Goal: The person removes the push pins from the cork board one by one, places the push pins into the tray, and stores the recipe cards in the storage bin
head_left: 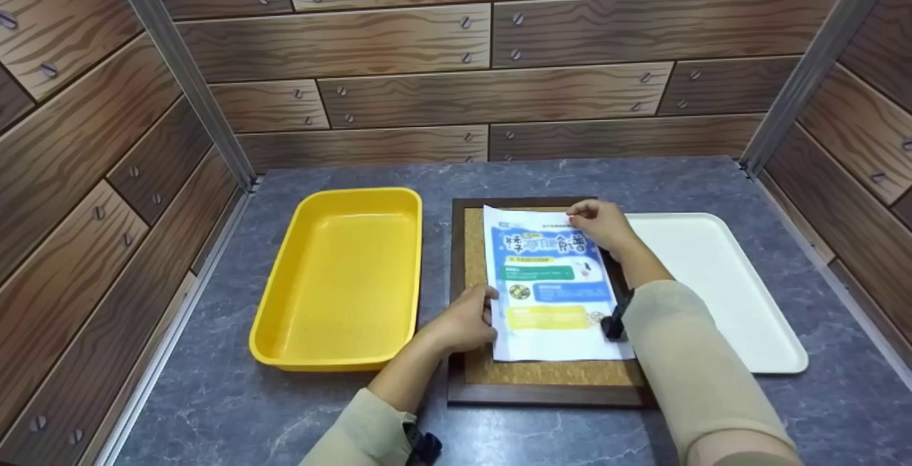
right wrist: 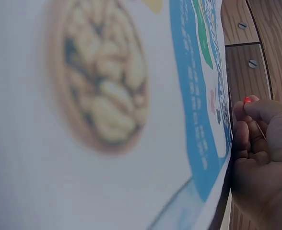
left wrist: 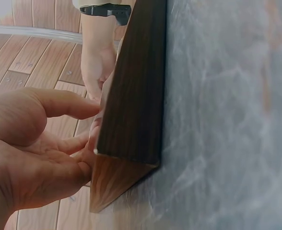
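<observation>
Tight on R, roomier at far side & nr front.
Could pass over tabletop (head_left: 541, 441) betw. both sleeves, in front of framed corkboard (head_left: 552, 395); also behind it, along strip before back wall (head_left: 399, 102). Could slip into narrow gap betw. board & yellow tray (head_left: 342, 288) at far end; blocked at nr end by L forearm, leading to L hand (head_left: 464, 320) at L edge of printed sheet (head_left: 541, 343). Could dip into yellow tray from above. Obstructed on R by R forearm, slanting across board's R edge & L part of white tray (head_left: 712, 281) up to R hand (head_left: 602, 227) w/ small red pin (right wrist: 247, 100), nr sheet's top R corner. Hampered over sheet's btm R by blk wrist cam (head_left: 613, 327).
</observation>
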Demonstrator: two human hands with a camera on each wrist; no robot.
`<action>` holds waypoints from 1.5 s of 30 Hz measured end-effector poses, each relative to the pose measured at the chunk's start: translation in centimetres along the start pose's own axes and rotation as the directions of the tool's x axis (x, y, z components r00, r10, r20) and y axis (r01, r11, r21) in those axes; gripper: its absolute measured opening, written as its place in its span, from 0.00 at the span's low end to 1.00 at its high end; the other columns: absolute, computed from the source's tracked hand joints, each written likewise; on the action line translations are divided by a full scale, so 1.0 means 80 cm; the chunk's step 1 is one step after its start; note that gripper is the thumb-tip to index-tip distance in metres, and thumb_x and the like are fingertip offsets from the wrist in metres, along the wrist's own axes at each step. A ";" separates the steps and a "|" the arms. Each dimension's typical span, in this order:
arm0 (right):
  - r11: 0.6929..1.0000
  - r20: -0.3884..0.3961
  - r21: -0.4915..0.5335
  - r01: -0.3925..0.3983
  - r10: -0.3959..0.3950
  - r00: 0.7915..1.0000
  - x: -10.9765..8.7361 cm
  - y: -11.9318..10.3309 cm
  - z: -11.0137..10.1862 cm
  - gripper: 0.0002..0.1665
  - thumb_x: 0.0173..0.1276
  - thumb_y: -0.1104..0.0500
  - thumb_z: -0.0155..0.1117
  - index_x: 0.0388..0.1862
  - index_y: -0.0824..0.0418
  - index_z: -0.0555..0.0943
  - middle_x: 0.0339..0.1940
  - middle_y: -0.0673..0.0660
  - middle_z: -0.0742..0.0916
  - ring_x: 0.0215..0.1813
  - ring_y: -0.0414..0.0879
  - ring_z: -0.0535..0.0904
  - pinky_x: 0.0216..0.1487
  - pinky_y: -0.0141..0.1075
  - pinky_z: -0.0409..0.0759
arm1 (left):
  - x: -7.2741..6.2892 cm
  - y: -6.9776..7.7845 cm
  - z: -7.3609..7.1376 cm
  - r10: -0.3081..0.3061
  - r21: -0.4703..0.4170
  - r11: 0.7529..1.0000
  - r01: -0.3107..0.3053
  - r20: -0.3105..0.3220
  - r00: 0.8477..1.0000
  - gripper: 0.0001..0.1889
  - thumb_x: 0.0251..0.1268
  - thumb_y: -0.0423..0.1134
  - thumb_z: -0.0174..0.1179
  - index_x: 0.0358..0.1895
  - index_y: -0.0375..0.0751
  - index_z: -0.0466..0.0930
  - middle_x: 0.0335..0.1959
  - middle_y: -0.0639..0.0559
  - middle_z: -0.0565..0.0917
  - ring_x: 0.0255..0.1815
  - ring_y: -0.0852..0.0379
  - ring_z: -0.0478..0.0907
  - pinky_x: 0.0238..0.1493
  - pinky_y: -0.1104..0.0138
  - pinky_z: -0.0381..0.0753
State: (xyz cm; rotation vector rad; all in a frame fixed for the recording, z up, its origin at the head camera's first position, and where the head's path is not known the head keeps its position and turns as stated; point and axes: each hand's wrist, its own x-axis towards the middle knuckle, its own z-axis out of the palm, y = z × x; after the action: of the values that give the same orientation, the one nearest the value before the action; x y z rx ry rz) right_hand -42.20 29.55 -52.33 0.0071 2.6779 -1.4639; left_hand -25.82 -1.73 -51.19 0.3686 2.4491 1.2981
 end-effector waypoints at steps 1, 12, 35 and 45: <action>1.000 0.004 0.004 -0.003 0.003 1.000 0.000 0.000 0.000 0.16 0.82 0.56 0.63 0.61 0.62 0.86 0.53 0.58 0.87 0.50 0.48 0.79 0.50 0.33 0.78 | 0.000 0.000 0.000 -0.001 0.002 1.000 0.001 -0.004 1.000 0.32 0.56 0.19 0.62 0.68 0.29 0.72 0.45 0.46 0.74 0.39 0.56 0.72 0.31 0.70 0.72; 1.000 -0.015 0.011 0.005 -0.005 1.000 -0.010 -0.002 -0.005 0.17 0.81 0.56 0.66 0.60 0.63 0.88 0.62 0.63 0.89 0.52 0.44 0.80 0.51 0.28 0.79 | -0.006 0.008 -0.003 0.003 0.069 0.998 0.001 -0.055 0.999 0.30 0.59 0.21 0.61 0.69 0.29 0.73 0.59 0.39 0.76 0.46 0.54 0.74 0.40 0.68 0.73; 0.989 -0.107 -0.037 0.142 -0.145 0.984 -0.046 -0.005 -0.033 0.17 0.77 0.61 0.69 0.59 0.70 0.88 0.43 0.53 0.90 0.42 0.37 0.80 0.41 0.24 0.79 | -0.032 0.012 -0.041 0.019 -0.010 1.000 -0.020 -0.076 0.997 0.35 0.65 0.20 0.55 0.78 0.32 0.68 0.71 0.35 0.78 0.24 0.60 0.66 0.24 0.71 0.67; 0.983 -0.112 -0.084 0.165 -0.174 0.978 -0.059 -0.002 -0.048 0.14 0.75 0.57 0.74 0.53 0.65 0.91 0.44 0.55 0.93 0.41 0.35 0.83 0.41 0.24 0.80 | -0.057 0.005 -0.068 -0.013 -0.084 0.996 0.006 -0.085 0.996 0.34 0.70 0.22 0.56 0.79 0.37 0.68 0.68 0.37 0.78 0.31 0.57 0.72 0.27 0.71 0.70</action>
State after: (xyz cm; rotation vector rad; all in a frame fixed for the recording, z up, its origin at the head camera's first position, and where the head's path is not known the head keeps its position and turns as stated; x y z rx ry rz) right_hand -37.80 32.87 -49.79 -0.1481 2.8922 -1.4507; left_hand -23.89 -7.28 -47.22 0.2848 2.4528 1.4355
